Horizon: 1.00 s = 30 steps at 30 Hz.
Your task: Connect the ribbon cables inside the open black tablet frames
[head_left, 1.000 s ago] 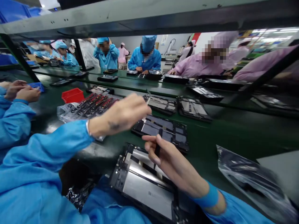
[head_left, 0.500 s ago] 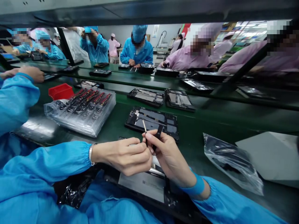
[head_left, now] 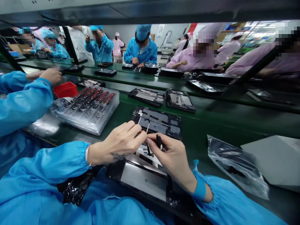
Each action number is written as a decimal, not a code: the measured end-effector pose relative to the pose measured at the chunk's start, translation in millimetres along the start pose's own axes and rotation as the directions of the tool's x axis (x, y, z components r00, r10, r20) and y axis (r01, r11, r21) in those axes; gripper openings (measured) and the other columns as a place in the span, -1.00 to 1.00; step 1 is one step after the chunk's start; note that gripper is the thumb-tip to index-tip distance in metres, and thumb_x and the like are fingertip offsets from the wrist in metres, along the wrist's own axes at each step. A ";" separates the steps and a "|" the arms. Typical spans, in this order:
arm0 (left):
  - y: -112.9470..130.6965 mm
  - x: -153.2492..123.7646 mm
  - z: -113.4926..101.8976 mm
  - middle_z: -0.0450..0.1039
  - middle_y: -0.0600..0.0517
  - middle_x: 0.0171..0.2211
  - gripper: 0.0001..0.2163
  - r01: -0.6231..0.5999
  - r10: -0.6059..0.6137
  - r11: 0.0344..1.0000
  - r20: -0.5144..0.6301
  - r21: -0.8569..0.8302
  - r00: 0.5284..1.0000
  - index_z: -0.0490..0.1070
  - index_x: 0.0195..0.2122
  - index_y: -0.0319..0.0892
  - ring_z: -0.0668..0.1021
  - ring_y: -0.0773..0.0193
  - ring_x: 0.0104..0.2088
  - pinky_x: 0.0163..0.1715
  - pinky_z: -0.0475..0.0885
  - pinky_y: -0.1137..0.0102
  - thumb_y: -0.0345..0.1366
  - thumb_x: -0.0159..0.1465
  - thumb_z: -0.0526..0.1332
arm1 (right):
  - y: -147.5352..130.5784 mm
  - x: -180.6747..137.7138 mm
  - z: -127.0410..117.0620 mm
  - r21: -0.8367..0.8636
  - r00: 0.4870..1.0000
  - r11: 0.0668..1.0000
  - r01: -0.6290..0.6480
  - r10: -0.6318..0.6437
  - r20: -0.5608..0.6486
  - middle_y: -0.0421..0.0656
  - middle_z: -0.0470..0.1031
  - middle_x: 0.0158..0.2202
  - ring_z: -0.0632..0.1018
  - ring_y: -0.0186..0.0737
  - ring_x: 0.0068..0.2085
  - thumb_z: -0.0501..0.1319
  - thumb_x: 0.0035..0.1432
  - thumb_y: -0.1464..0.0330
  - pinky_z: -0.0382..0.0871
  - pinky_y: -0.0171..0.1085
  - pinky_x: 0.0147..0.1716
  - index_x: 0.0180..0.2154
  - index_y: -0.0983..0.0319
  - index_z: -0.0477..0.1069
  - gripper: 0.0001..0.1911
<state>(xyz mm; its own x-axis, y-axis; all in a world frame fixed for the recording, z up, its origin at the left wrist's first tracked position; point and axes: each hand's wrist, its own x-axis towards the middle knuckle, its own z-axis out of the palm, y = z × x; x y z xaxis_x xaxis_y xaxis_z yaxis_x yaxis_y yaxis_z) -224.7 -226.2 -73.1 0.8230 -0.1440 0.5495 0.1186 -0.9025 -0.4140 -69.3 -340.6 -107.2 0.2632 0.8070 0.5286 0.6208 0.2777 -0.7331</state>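
My left hand (head_left: pixel 124 140) is closed in a pinch, its fingertips meeting those of my right hand (head_left: pixel 170 156). Between them rises a thin flex cable (head_left: pixel 147 126), pale along its length with a curled black end. A slim black tool (head_left: pixel 159 141) is tucked in my right fingers; its lower part is hidden. Below both hands lies an opened tablet (head_left: pixel 145 179) with a silvery panel, tilted at the bench edge. Just beyond them another opened tablet (head_left: pixel 174 125) rests on the green bench, partly covered by my left fingers.
Stacked clear plastic trays (head_left: pixel 93 120) of small parts stand left, by a red bin (head_left: pixel 65 90). Two opened tablets (head_left: pixel 146 96) lie further back. On the right are a clear plastic bag (head_left: pixel 236 168) and a grey board (head_left: pixel 274 159). A co-worker's arm (head_left: pixel 25 103) reaches in from the left.
Both hands have shifted slightly and my left hand has turned, its fingertips now higher. The cable's curled black end now shows above the fingers. The co-worker's hands at left moved right.
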 end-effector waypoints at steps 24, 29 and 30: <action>50.2 -287.7 -23.0 0.55 -0.08 -0.31 -0.91 0.855 -0.656 0.295 0.741 0.426 -0.143 0.47 -0.32 -0.22 0.59 0.18 -0.26 -0.31 0.33 0.44 -0.38 0.25 0.17 | -2.9 -18.2 -1.1 -0.011 0.864 0.940 -0.340 0.317 0.392 -0.20 0.51 -0.53 0.47 -0.26 -0.53 0.27 0.18 0.23 0.33 -0.31 -0.54 -0.40 0.19 0.52 -0.81; 33.4 -272.2 -32.0 0.49 -0.21 -0.42 -0.77 0.813 -0.776 0.212 0.599 0.543 -0.197 0.46 -0.39 -0.28 0.59 -0.05 -0.31 -0.31 0.39 0.23 -0.31 0.34 0.09 | -3.1 -16.1 4.5 0.014 0.804 0.873 -0.488 0.444 0.395 -0.19 0.51 -0.54 0.45 -0.30 -0.55 0.31 0.16 0.18 0.34 -0.32 -0.56 -0.37 0.22 0.53 -0.76; 29.2 -257.5 -37.9 0.50 -0.25 -0.38 -0.69 0.819 -0.821 0.203 0.549 0.537 -0.157 0.47 -0.35 -0.29 0.59 -0.08 -0.26 -0.27 0.40 0.18 -0.26 0.40 0.02 | -1.8 -17.1 5.3 0.028 0.802 0.865 -0.501 0.452 0.391 -0.19 0.51 -0.53 0.45 -0.30 -0.55 0.32 0.16 0.17 0.34 -0.33 -0.56 -0.37 0.22 0.53 -0.75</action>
<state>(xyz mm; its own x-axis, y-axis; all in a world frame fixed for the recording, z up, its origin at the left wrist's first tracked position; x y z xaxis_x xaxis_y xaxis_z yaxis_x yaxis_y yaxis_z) -454.2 -230.8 -199.2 0.0787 0.9863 -0.1451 0.9963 -0.0830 -0.0238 -78.8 -352.1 -117.2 0.2024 0.9764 -0.0747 0.3848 -0.1495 -0.9108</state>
